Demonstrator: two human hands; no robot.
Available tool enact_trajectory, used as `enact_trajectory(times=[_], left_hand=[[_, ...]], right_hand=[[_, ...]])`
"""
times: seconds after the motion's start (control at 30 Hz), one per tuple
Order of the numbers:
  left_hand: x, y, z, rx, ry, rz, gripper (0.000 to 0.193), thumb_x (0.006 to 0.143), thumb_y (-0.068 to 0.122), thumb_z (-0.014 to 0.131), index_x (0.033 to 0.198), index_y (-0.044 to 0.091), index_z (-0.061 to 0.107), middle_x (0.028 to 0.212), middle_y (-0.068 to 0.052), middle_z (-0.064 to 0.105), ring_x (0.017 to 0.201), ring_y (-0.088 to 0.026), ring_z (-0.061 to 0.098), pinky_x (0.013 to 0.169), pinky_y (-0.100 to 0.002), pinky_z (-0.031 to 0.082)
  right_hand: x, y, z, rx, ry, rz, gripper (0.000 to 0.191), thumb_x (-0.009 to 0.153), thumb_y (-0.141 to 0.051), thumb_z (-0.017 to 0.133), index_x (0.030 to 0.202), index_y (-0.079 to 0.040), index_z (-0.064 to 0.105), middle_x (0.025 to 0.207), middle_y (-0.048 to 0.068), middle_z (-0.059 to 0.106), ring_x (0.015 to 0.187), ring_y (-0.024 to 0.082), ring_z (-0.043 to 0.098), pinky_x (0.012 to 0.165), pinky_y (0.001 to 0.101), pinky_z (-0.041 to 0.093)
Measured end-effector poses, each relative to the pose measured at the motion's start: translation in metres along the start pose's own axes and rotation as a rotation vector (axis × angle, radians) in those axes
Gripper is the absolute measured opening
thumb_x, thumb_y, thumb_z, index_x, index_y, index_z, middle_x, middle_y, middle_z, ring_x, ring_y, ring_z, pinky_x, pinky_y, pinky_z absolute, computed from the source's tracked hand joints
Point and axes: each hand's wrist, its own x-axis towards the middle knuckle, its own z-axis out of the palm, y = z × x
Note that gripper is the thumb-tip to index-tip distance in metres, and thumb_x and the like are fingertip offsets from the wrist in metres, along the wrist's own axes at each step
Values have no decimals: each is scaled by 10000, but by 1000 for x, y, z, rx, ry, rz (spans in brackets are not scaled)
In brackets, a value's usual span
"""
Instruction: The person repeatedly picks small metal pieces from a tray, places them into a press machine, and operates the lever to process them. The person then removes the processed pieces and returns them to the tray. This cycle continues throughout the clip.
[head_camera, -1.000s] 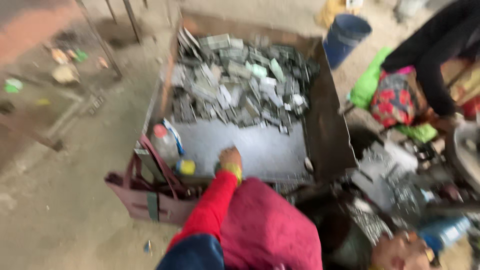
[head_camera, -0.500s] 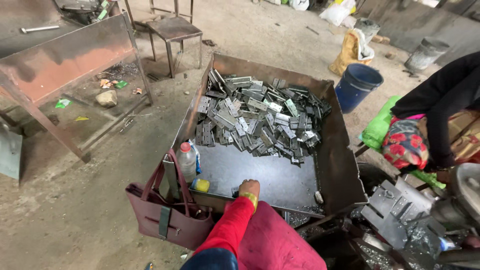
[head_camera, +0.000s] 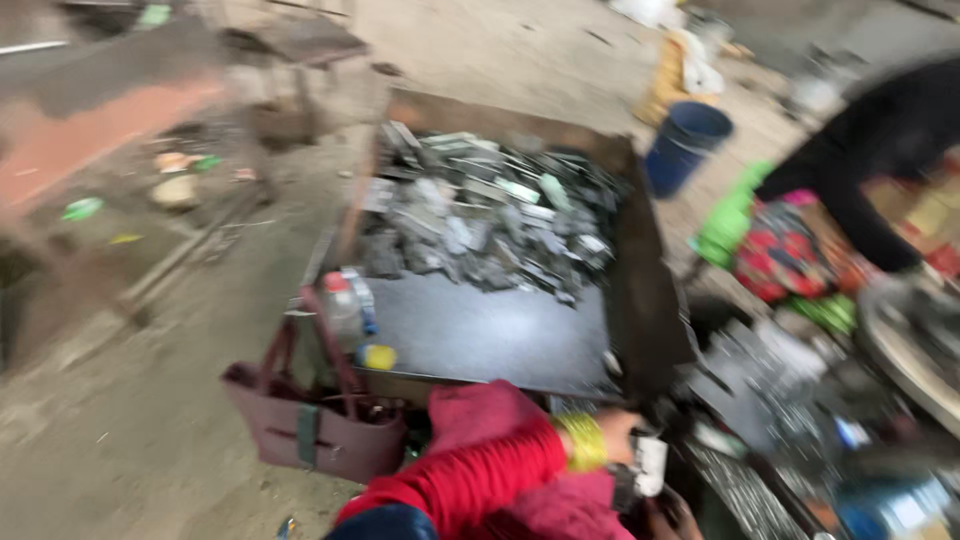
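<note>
While our left hand (head_camera: 622, 440) reaches across in its red sleeve, with a yellow bangle (head_camera: 583, 442) at the wrist, it meets a small pale object (head_camera: 650, 464) at the near right corner of the big metal tray (head_camera: 640, 300). That pale object sits right at our fingertips, just outside the tray's near rim, low in the view; the blur keeps us from telling what it is, or whether our fingers are curled round it or only touching it. Our right hand does not show.

Just beyond the hand, the tray has rusty brown walls and a dark flat floor. Its near half is bare dark sheet, and its far half holds a heap of grey metal pieces (head_camera: 490, 215), flat and angular, piled loosely against the far wall. Against the tray's near left corner stands a clear plastic bottle (head_camera: 343, 310) with a red cap, and just beside it lies a small yellow thing (head_camera: 379, 356). A maroon handbag (head_camera: 315, 425) hangs or leans outside that same corner, handles up.

Farther right, more grey metal parts (head_camera: 770, 370) lie spread near our knee. Another person in a dark sleeve (head_camera: 880, 150) bends over there, beside a red patterned cloth (head_camera: 785, 262) and green fabric. A blue bucket (head_camera: 685, 145) stands past the tray's far right corner.
</note>
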Motion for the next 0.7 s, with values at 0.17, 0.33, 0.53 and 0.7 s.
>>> enact_trajectory(times=[0.17,0.33,0.53,0.7], left_hand=[[30,14,-26,63,-322,-44,369,721,359,829,966,85,796,889,-141,775,801,-246,728,779,-410,575],[92,88,2,-90,151,374,245,874,153,746,1096,54,778,1034,-212,756,966,-328,744,832,-388,581],[116,96,103,1022,363,536,309,874,167,576,1104,36,734,1322,-192,661,1150,-354,693,954,-548,542],[129,91,126,945,33,216,329,972,174,526,1214,54,715,1429,-197,608,1293,-358,576,1149,-597,323]], right_hand=[[-61,-62,-43,-291,61,-309,292,880,-124,694,1162,-53,730,1034,149,794,944,260,770,855,356,572],[-80,-161,-96,-886,632,-452,468,845,-253,660,1288,-103,638,1168,153,655,1083,388,652,858,506,543],[-82,-153,-118,-1279,477,-80,199,998,-249,531,1050,-127,680,1062,127,703,898,330,728,674,451,589],[-81,-116,-115,-1281,400,-39,215,957,-207,516,1055,-107,679,966,144,716,810,315,749,611,439,594]])
